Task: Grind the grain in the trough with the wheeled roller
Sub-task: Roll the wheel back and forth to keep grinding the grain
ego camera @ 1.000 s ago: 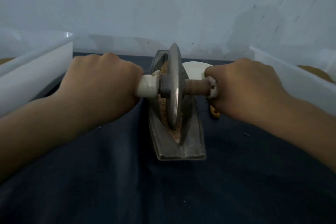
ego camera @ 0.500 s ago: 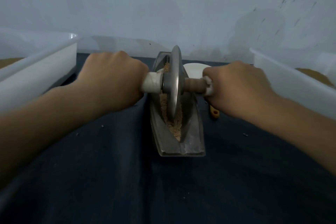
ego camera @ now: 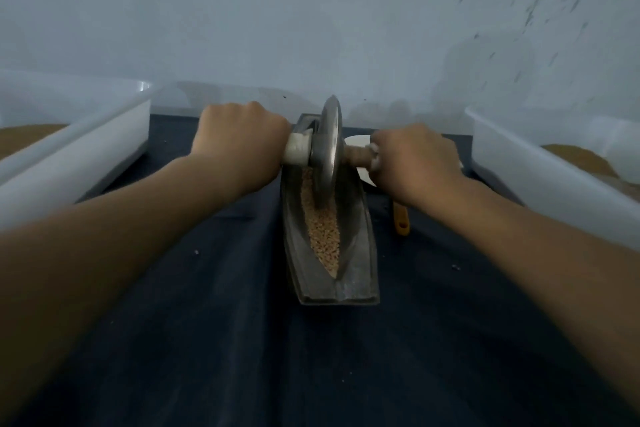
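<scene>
the left hand and right hand are each gripping an end of the roller's axle, fingers curled tight. the wheel is standing upright in the trough's far half, its rim sitting in the grain.

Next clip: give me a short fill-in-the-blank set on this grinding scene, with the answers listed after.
1. The left hand and the right hand each grip one end of the roller, with its ____ between them.
2. It stands upright in the trough, which holds loose ____.
3. The orange handle lies on the dark cloth on the trough's ____ side.
Answers: wheel; grain; right.
</scene>
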`<state>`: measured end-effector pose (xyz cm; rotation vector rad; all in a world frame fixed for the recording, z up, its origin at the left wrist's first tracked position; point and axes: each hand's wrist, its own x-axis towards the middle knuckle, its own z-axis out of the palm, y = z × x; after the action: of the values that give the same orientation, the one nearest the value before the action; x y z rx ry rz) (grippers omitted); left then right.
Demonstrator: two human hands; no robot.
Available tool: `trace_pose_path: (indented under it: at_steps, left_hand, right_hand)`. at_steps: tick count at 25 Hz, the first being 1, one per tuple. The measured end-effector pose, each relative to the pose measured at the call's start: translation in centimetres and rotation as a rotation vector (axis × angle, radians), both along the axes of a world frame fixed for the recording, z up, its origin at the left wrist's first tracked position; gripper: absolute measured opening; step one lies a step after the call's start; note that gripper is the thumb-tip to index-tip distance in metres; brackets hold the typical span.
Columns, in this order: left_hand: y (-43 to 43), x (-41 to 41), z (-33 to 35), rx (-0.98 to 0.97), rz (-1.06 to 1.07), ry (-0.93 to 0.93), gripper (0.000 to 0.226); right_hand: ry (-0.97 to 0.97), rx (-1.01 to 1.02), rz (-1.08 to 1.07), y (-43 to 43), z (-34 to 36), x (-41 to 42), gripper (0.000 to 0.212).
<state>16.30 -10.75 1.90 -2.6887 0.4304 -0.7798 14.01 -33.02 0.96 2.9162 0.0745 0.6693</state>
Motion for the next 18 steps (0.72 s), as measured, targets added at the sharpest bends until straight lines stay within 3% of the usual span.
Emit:
trace_pose_path:
  at_steps: [4, 7, 10, 14, 15, 18]
  left_hand:
    - [2.7, -4.8, -1.3, -0.023, -0.183, -0.201, 0.046]
    - [1.7, -3.5, -1.7, 0.013, -0.079, -0.14, 0.038]
    - [-0.4, 0.5, -1.0, -0.007, 0.026, -0.078, 0.005]
    - [-1.1, 0.5, 0.3, 0.023, 0.016, -0.04, 0.007]
    - [-0.3, -0.7, 0.0, 0.048, -0.024, -0.048, 0.003]
    - [3.2, -4.6, -1.3, 0.076, -0.207, -0.154, 0.026]
  right_hand:
    - [-0.208, -0.109, 0.134, -1.3, -0.8, -5.8, 0.031]
    - [-0.109, -0.081, 0.03, -0.9, -1.4, -3.8, 0.031]
    - [-0.062, 0.021, -0.043, 0.4, -0.9, 1.2, 0.006]
    - [0.029, 0.058, -0.042, 0.4, -0.3, 1.3, 0.005]
    - [0.003, 0.031, -0.007, -0.1, -0.7, -0.1, 0.012]
    - [-0.243, -0.102, 0.189, -1.4, -1.2, -5.9, 0.027]
